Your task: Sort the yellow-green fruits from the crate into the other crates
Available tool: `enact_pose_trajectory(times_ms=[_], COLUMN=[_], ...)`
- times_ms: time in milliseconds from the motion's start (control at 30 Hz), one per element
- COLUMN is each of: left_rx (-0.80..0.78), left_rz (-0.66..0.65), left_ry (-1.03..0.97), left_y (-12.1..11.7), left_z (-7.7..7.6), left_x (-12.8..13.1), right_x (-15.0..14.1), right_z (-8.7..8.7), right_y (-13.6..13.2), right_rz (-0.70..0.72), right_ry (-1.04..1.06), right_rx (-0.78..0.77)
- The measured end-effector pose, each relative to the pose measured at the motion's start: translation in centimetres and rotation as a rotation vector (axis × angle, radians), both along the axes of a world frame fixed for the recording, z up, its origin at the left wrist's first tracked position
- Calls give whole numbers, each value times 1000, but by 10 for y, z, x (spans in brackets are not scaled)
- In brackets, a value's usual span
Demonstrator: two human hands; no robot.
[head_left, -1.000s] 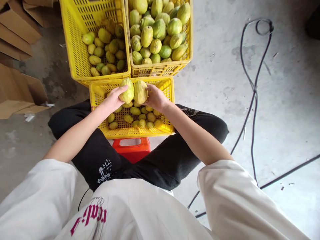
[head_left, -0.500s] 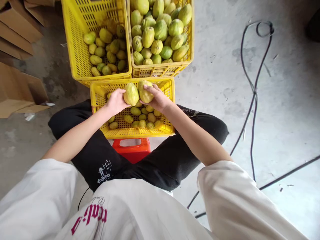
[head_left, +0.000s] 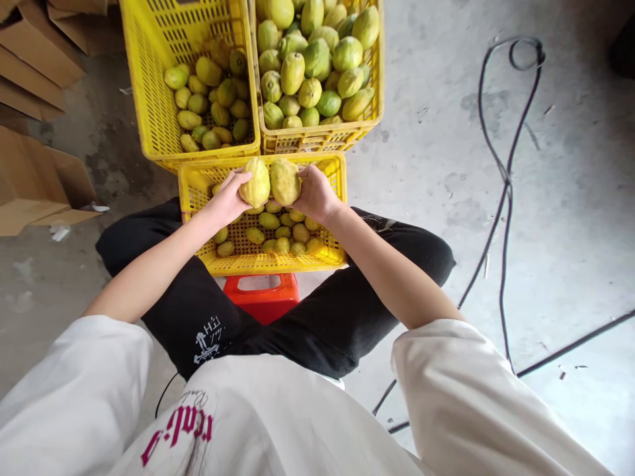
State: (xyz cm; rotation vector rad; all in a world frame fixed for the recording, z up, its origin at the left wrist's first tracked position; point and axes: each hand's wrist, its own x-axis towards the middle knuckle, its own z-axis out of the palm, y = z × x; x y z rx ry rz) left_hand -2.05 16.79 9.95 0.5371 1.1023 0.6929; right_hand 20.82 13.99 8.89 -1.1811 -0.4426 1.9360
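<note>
My left hand (head_left: 228,198) is closed around a yellow-green papaya (head_left: 256,182), with the thumb along its near left side. In my right hand (head_left: 317,194) is a second papaya (head_left: 285,181), gripped from its right, most of the fingers hidden behind it. The two fruits hang side by side, a narrow gap between them, above the far half of the nearest yellow crate (head_left: 272,266). Smaller papayas (head_left: 269,221) lie on that crate's bottom, partly covered by my hands.
Beyond stand two more yellow crates: the left one (head_left: 149,125) is partly filled with papayas, the right one (head_left: 322,139) heaped high. A red plastic stool (head_left: 268,304) shows under the near crate. Cardboard boxes (head_left: 40,175) are at left, a black cable (head_left: 506,192) at right.
Both papayas have shifted slightly left. My right thumb has slid from the front of its papaya to the right side, so more of the fruit's face shows.
</note>
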Motion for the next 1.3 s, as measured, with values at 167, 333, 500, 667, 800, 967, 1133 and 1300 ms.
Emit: enact_pose_trajectory(times_ms=[167, 333, 500, 667, 800, 967, 1133, 1300], left_rx=[98, 154, 181, 153, 87, 60, 60, 90], left_rz=[-26, -113, -152, -171, -130, -115, -64, -91], left_ry=[-24, 1, 68, 73, 80, 61, 74, 73], left_y=[0, -2, -3, -3, -4, -3, 0, -3], left_z=[4, -12, -30, -19, -6, -4, -11, -8], left_x=[1, -3, -11, -9, -5, -1, -5, -7], right_x=[0, 4, 0, -2, 2, 6, 6, 1], right_z=[-5, 0, 3, 3, 6, 7, 4, 13], right_y=[-3, -5, -9, -6, 0, 1, -1, -4], right_rz=[19, 35, 32, -11, 20, 3, -26, -16], right_ry=[-27, -28, -74, -103, -29, -35, -47, -38], right_rx=[86, 94, 67, 65, 47, 40, 91, 103])
